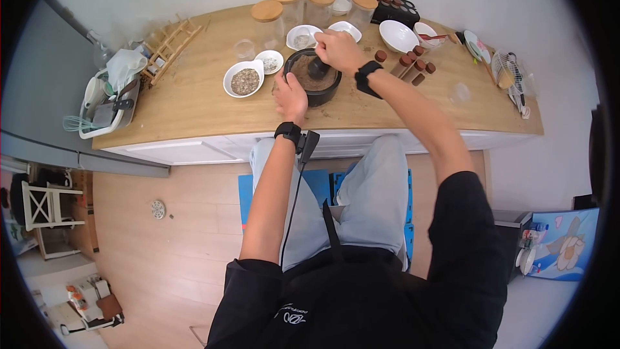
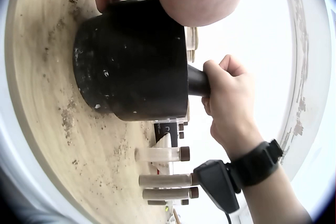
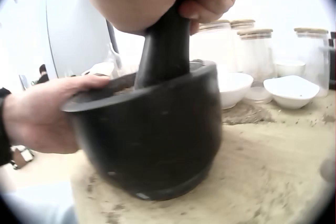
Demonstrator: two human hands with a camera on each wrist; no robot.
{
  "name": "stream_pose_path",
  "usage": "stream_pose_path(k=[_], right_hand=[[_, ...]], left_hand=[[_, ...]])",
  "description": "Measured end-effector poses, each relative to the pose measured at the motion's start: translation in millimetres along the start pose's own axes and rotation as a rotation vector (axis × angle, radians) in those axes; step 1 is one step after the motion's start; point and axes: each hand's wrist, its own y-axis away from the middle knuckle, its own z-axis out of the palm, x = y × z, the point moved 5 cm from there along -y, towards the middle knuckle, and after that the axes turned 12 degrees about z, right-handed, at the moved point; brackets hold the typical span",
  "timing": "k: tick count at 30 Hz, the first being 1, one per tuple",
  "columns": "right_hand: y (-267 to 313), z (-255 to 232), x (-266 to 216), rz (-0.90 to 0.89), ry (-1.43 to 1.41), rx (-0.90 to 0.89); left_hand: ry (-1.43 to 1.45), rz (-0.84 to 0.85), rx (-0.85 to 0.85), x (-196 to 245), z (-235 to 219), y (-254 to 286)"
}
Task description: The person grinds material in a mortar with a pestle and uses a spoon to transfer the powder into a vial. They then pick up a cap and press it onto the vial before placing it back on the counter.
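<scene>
A black mortar (image 1: 321, 98) stands near the front of the wooden counter, with brown ground powder (image 1: 299, 74) inside. My left hand (image 1: 291, 99) holds the mortar's near left side, its thumb up at the rim. My right hand (image 1: 340, 52) grips the upper part of a black pestle (image 3: 167, 50), whose lower end is down in the mortar, hidden by the wall in the right wrist view. Left of the mortar sit a white bowl of brown coarse grains (image 1: 245, 82) and a small white dish (image 1: 270, 61) with pale bits.
Behind stand glass jars with wooden lids (image 1: 267, 11) and white bowls (image 1: 398, 37). Brown-capped tubes (image 1: 411, 68) are to the right, a black rack (image 1: 394, 10) behind them. A utensil tray (image 1: 103, 126) sits at the left end. Brown crumbs dot the counter (image 2: 47, 129).
</scene>
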Motion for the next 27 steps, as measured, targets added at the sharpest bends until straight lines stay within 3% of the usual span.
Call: stream_pose_path(k=[3,4,6,7,9,11,13,17,18,21,23,25,27], right_hand=[[6.5,0.5,-13.5,0.049,-0.042,0.042],[14.2,-2.2,-12.4,0.085,-0.102,-0.041],[16.2,-6.5,0.7,0.132,-0.153,-0.191],[9.0,-3.8,5.8,0.132,-0.152,-0.191],[-1.3,-5.4,2.7,-0.033,0.044,0.044],[-1.0,1.4,-8.6,-0.018,0.016,0.07],[17.5,2.6,-13.0,0.049,-0.154,0.027],[4.9,-10.2,9.1,0.027,0.013,-0.111],[-0.9,-5.5,8.7,-0.035,0.07,0.017],[6.8,6.1,-8.9,0.071,-0.088,0.057],[16.6,-6.6,-12.0,0.04,-0.148,0.039],[14.1,-5.8,5.8,0.114,-0.1,-0.195],[6.0,-2.0,11.6,0.086,-0.019,-0.133]], left_hand=[[0.054,0.053,0.013,-2.5,0.7,-5.7],[0.127,0.109,0.015,-0.5,-0.5,-2.8],[0.073,0.062,0.018,1.3,-1.3,0.2],[0.022,0.017,0.023,3.5,-2.0,3.0],[0.02,0.014,0.006,5.3,-2.2,4.7],[0.027,0.014,-0.009,3.9,0.9,-1.6],[0.058,0.031,0.033,-3.2,2.9,-2.1],[-0.025,0.055,0.008,-2.0,2.7,-1.3],[-0.025,0.059,0.006,-2.2,2.8,0.7],[0.032,0.085,0.025,1.1,3.2,-5.5],[-0.024,-0.017,0.011,3.3,-0.8,2.7],[-0.037,-0.013,0.008,3.0,-2.9,3.7],[-0.042,0.003,-0.029,1.2,0.7,1.8]])
